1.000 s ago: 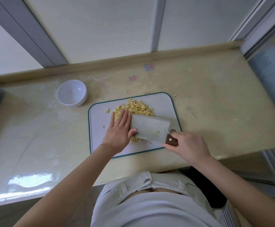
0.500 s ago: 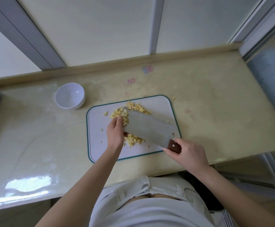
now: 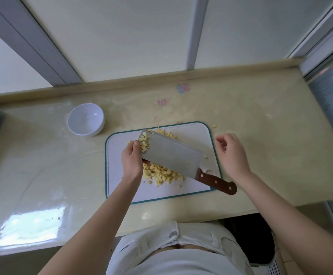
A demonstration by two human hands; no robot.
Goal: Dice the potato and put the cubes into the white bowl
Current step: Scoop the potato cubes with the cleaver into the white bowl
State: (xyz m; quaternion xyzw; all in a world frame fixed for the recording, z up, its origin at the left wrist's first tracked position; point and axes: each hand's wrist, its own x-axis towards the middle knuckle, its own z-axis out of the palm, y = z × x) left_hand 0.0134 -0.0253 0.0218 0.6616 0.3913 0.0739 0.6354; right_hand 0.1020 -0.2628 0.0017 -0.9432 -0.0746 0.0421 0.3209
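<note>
- My left hand [image 3: 131, 161] grips the front end of the cleaver [image 3: 171, 153], thumb on top, and holds the blade tilted over the cutting board [image 3: 120, 187].
- A few potato cubes [image 3: 144, 143] sit on the blade beside my thumb.
- The main pile [image 3: 161, 173] lies on the board, partly under the blade.
- My right hand [image 3: 233, 153] hovers at the board's right edge, off the handle, fingers loosely curled and holding nothing.
- The white bowl [image 3: 86, 119] stands toward the far left of the tabletop [image 3: 260, 135], apart from the board.

White bowl [image 3: 85, 119], plain. Pale yellow potato cubes [image 3: 161, 173]. White cutting board [image 3: 120, 187], teal border. Cleaver [image 3: 171, 153]: dull grey blade, red-brown handle [image 3: 219, 183], three pale rivets. Counter [image 3: 260, 145] glossy cream, faint marbling. Blue-and-pink sticker [image 3: 183, 88]; faded pink sticker [image 3: 162, 102]. Clothing [image 3: 181, 259] white.
</note>
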